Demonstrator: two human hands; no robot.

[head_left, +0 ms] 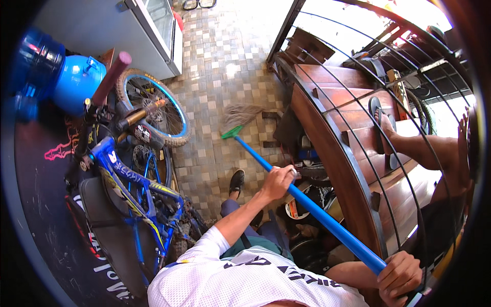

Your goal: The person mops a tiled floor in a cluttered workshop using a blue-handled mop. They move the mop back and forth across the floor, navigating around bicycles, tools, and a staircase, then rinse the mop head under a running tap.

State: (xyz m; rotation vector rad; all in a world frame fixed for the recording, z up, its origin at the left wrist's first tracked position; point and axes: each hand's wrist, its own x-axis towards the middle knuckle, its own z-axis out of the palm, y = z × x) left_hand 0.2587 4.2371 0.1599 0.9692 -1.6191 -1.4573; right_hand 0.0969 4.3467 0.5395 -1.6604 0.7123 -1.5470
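A mop with a blue handle [325, 217] slants from the lower right up to its green head [232, 132]. Its grey strings [240, 116] lie spread on the checkered tile floor. My left hand [279, 182] is wrapped round the middle of the handle. Near the handle's upper end, at the lower right, my right hand [400, 276] is closed on it too. Part of the right hand's grip is hidden by its own fingers.
A blue bicycle frame [134, 179] and a muddy wheel [153, 105] stand on the left, below blue water jugs [76, 79]. Wooden stairs [353, 128] with black railings rise on the right, where another person's sandalled foot [382, 125] rests. A helmet [296, 209] lies beside the stairs.
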